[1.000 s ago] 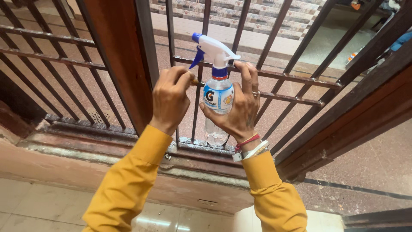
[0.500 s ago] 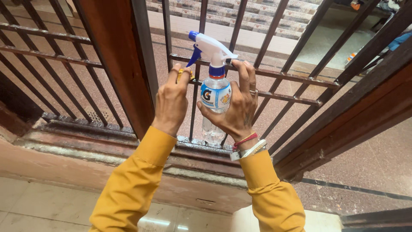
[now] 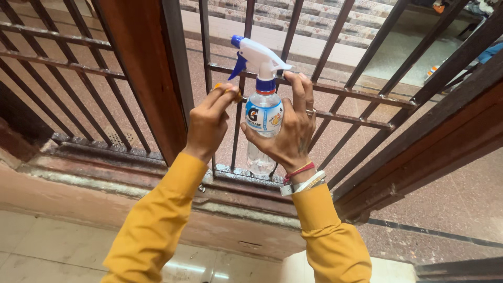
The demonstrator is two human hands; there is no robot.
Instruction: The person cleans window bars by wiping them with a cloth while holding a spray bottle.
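My right hand [image 3: 291, 128] grips a clear plastic spray bottle [image 3: 262, 118] with a white and blue trigger head, held upright in front of a dark metal grille [image 3: 335, 91]. My left hand [image 3: 208, 121] is beside the bottle, its fingertips pinched on a small yellow-orange thing [image 3: 229, 91] pressed at a vertical bar of the grille. What the small thing is cannot be made out. Both arms wear mustard-yellow sleeves. A red thread and a pale band circle my right wrist.
A brown wooden door frame post [image 3: 141, 73] stands left of my hands, and a second wooden frame [image 3: 429, 141] slants at the right. A stone threshold [image 3: 105, 178] runs below the grille. Pale floor tiles [image 3: 47, 246] lie nearest. Beyond the bars are speckled flooring and steps.
My left hand's fingers lifted open along the bar, then pinched back on the small yellow thing. The bottle and my right hand stayed almost still.
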